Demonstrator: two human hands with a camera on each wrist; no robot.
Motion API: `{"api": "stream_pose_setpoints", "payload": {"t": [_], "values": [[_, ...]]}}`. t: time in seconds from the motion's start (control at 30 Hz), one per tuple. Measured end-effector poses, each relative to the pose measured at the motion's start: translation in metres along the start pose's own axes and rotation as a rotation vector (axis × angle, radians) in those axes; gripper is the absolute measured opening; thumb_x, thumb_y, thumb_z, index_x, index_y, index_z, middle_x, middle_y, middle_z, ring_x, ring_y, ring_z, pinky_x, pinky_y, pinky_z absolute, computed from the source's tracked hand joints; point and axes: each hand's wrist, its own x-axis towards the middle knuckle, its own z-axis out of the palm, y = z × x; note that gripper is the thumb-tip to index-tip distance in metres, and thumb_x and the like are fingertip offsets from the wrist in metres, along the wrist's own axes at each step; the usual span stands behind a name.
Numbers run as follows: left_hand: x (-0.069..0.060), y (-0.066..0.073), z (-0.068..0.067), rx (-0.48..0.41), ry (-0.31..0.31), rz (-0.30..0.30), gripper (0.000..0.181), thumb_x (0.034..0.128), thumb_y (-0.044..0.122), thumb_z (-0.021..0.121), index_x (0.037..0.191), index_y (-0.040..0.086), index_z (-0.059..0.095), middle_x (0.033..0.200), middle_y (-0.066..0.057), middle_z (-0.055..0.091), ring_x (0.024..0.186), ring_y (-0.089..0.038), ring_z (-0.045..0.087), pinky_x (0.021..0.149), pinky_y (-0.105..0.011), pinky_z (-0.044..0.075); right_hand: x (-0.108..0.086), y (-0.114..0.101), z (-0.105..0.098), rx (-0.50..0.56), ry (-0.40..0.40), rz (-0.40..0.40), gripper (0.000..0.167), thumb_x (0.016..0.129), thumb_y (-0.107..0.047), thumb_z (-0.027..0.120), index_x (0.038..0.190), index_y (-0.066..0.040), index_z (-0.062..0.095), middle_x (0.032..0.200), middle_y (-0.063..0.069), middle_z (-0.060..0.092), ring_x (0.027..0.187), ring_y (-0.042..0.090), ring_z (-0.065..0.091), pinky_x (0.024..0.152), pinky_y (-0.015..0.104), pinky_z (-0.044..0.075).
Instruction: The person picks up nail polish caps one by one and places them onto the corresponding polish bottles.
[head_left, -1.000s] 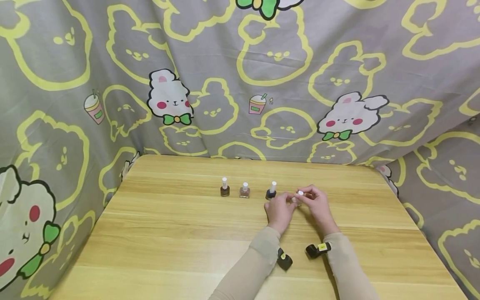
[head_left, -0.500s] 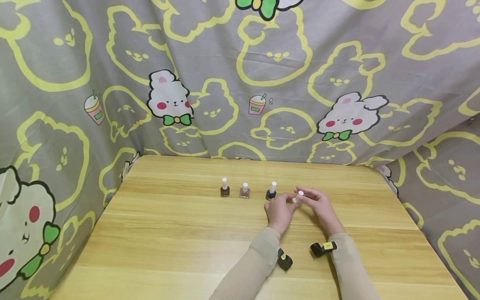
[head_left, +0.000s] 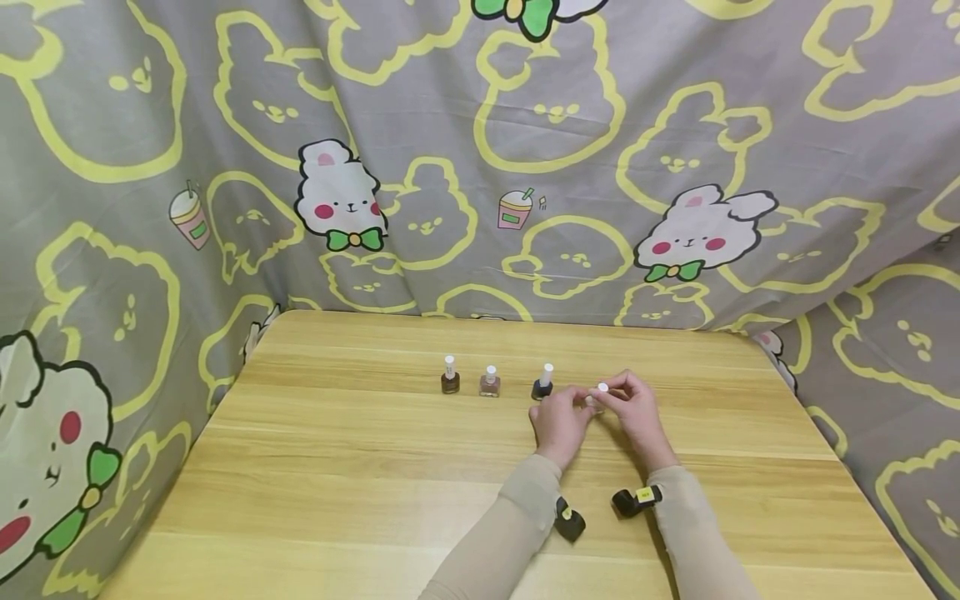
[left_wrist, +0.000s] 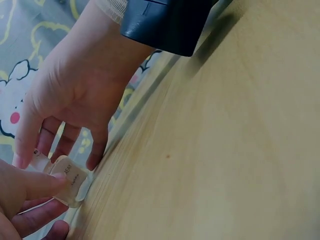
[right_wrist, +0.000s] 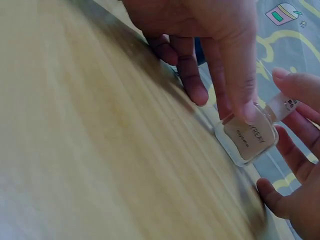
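My left hand (head_left: 558,421) pinches the body of a small clear nail polish bottle (right_wrist: 252,137) with pale beige polish, its thumb over the lettering. The fingers of my right hand (head_left: 636,412) grip the bottle's white cap (head_left: 602,387). In the left wrist view the bottle (left_wrist: 75,179) stands on the table, with the cap on it between thumb and fingers. Just left of my left hand, a dark blue nail polish bottle (head_left: 542,388) stands upright, its base partly hidden by that hand.
Farther left on the wooden table (head_left: 337,467) stand a pinkish nail polish bottle (head_left: 490,386) and a dark brown one (head_left: 450,382), both white-capped and upright. A grey patterned curtain (head_left: 435,108) hangs along the table's back and sides.
Half a second ago my right hand and wrist had swung outward to the right; now they are back near their earlier position, at the cap. The left hand and the other bottles stay put.
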Motion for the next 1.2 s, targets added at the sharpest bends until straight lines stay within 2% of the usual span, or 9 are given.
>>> {"api": "stream_pose_setpoints", "payload": {"t": [0.07,0.17,0.27,0.37,0.67,0.83,1.03,1.13,1.2], "values": [[0.0,0.0,0.0,0.0,0.0,0.0,0.026,0.0792,0.039,0.077,0.102,0.028,0.074,0.1,0.013,0.075,0.092,-0.006,0.068,0.084,-0.033,0.032,0.001,0.001,-0.001,-0.018,-0.011,-0.008,0.02,0.081,-0.004,0.077,0.088,0.0,0.059,0.087,-0.012,0.063,0.089,0.002,0.063,0.083,0.016,0.051],[0.0,0.0,0.0,-0.005,0.001,0.0,0.026,0.0792,0.04,0.077,0.101,0.027,0.074,0.099,0.013,0.076,0.092,-0.007,0.068,0.083,-0.033,0.032,0.002,0.004,-0.006,-0.005,-0.087,-0.01,0.028,0.085,-0.008,0.074,0.107,0.004,0.06,0.096,-0.013,0.066,0.095,0.0,0.062,0.085,0.014,0.05],[0.001,0.0,0.001,-0.007,0.0,-0.002,0.026,0.0795,0.041,0.076,0.101,0.027,0.074,0.1,0.013,0.076,0.094,-0.007,0.068,0.083,-0.034,0.032,0.003,0.007,-0.014,0.031,-0.189,0.005,0.044,0.09,-0.012,0.068,0.129,0.003,0.055,0.11,-0.012,0.069,0.104,-0.001,0.061,0.089,0.014,0.048],[0.001,-0.001,0.002,-0.005,0.0,-0.004,0.025,0.0797,0.041,0.076,0.1,0.027,0.074,0.101,0.012,0.076,0.095,-0.007,0.068,0.083,-0.034,0.032,0.003,0.008,-0.02,0.043,-0.24,0.029,0.049,0.092,-0.016,0.066,0.136,0.0,0.052,0.116,-0.016,0.069,0.11,-0.002,0.061,0.093,0.013,0.045],[0.002,-0.001,0.002,-0.007,0.002,-0.004,0.023,0.08,0.039,0.076,0.099,0.026,0.074,0.098,0.013,0.076,0.09,-0.006,0.067,0.084,-0.034,0.032,0.003,0.008,-0.024,0.03,-0.265,0.021,0.042,0.092,-0.015,0.067,0.127,0.006,0.058,0.114,-0.018,0.071,0.109,-0.003,0.062,0.094,0.013,0.045],[0.001,-0.001,0.002,-0.011,0.005,-0.005,0.022,0.0802,0.036,0.077,0.099,0.027,0.074,0.096,0.013,0.076,0.088,-0.007,0.067,0.083,-0.033,0.032,0.003,0.009,-0.021,0.021,-0.197,0.044,0.032,0.088,-0.016,0.071,0.117,-0.001,0.067,0.105,-0.018,0.072,0.102,0.0,0.065,0.089,0.016,0.049],[0.0,-0.001,0.0,-0.015,0.003,0.002,0.024,0.079,0.035,0.078,0.1,0.026,0.074,0.097,0.011,0.076,0.09,-0.011,0.067,0.081,-0.033,0.031,0.003,0.006,-0.011,0.031,-0.089,0.016,0.012,0.084,-0.007,0.075,0.091,-0.013,0.067,0.094,-0.011,0.068,0.093,0.002,0.065,0.083,0.018,0.052],[0.0,-0.001,0.0,-0.017,0.0,-0.004,0.023,0.0795,0.035,0.078,0.1,0.026,0.074,0.095,0.011,0.075,0.089,-0.011,0.067,0.081,-0.033,0.031,0.002,0.004,-0.007,0.025,-0.05,0.005,0.015,0.082,-0.004,0.076,0.089,-0.007,0.063,0.09,-0.01,0.065,0.09,0.003,0.064,0.08,0.018,0.052],[0.0,-0.001,0.001,-0.017,-0.005,-0.011,0.023,0.0799,0.037,0.077,0.1,0.026,0.074,0.095,0.012,0.075,0.089,-0.01,0.067,0.082,-0.033,0.031,0.002,0.004,-0.007,0.008,-0.059,-0.001,0.02,0.083,-0.004,0.075,0.097,0.0,0.061,0.091,-0.009,0.065,0.09,0.002,0.063,0.081,0.017,0.052]]}}
